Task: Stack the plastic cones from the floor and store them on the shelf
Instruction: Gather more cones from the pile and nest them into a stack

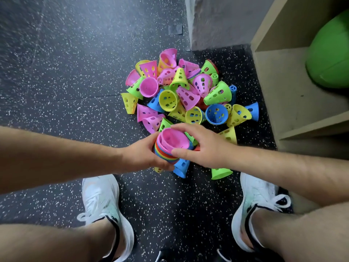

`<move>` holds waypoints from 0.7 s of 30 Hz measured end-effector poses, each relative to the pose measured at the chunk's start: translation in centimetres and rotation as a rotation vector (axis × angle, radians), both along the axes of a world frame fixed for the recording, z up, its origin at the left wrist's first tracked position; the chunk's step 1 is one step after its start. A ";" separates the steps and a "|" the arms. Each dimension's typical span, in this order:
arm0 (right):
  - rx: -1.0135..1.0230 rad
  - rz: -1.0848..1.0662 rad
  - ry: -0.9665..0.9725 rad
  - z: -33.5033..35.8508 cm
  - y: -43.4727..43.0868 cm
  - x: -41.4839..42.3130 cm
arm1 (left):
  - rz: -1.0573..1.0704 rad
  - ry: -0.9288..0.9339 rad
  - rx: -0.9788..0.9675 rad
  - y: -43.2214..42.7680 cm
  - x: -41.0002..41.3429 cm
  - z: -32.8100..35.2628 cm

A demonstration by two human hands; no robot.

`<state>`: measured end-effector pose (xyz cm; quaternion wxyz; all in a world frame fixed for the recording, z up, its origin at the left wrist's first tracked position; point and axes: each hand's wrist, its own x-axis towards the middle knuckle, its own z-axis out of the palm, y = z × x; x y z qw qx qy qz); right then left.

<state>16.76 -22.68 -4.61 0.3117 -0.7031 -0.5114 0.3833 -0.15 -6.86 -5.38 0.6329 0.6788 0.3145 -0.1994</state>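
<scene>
On the speckled black rubber floor [56,72], beside the pale wooden shelf unit [279,87] in which a large green ball [328,53] is lodged, a heap of loose perforated plastic cones [188,91] in pink, yellow, green and blue lies unsorted, so most of the task is judged undone. Over its near edge a nested stack of multicoloured cones [166,154] is clasped by the left hand [143,154], fingers curled round it. A pink perforated cone [173,138] on top is pinched at its rim between thumb and fingers of the right hand [204,146]. If this cone is pressed down askew, it could be jammed or sprung off. As the stack lengthens, it could be lost sideways from a one-handed hold. Strays near the white shoes [102,201] could be trodden on.
</scene>
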 end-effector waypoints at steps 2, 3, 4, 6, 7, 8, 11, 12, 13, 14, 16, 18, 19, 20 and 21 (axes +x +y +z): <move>-0.060 0.099 -0.034 -0.4 0.2 -0.4 | 0.002 0.003 -0.009 -0.1 -0.4 0.0; -0.078 0.136 -0.035 -0.6 0.3 -0.5 | -0.001 0.012 -0.015 -0.1 -0.9 -0.1; -0.083 0.160 -0.036 -0.9 0.3 -0.5 | -0.007 0.024 -0.016 -0.1 -1.3 -0.2; -0.067 0.151 -0.055 -1.5 0.0 -0.6 | -0.014 0.055 0.001 0.2 -2.2 -0.4; -0.040 0.140 -0.073 -2.0 -0.3 -0.6 | -0.016 0.070 0.014 0.3 -2.7 -0.4; 0.001 0.152 -0.110 -2.6 -0.6 -0.5 | -0.017 0.084 0.022 0.4 -3.1 -0.5; 0.097 0.392 -0.301 -4.3 -1.7 -0.3 | -0.047 0.113 0.011 1.0 -4.0 -0.7; 0.095 0.503 -0.350 -4.7 -2.0 -0.3 | -0.071 0.116 0.011 1.2 -4.3 -0.7; 0.078 0.608 -0.389 -5.0 -2.2 -0.4 | -0.089 0.116 0.014 1.4 -4.6 -0.9; 0.056 0.708 -0.427 -5.3 -2.4 -0.5 | -0.104 0.119 0.022 1.5 -4.8 -1.1; 0.004 0.872 -0.507 -5.8 -2.6 -0.6 | -0.128 0.124 0.042 1.7 -5.0 -1.2; -0.044 0.969 -0.615 -6.3 -2.6 -0.2 | -0.134 0.126 0.046 1.8 -5.1 -1.4; -0.052 0.988 -0.668 -6.7 -2.6 0.2 | -0.136 0.126 0.044 1.8 -5.1 -1.5; -0.052 0.996 -0.712 -7.1 -2.6 0.5 | -0.137 0.124 0.043 1.8 -5.0 -1.5; -0.049 0.998 -0.742 -7.5 -2.6 0.7 | -0.140 0.123 0.042 1.8 -4.9 -1.5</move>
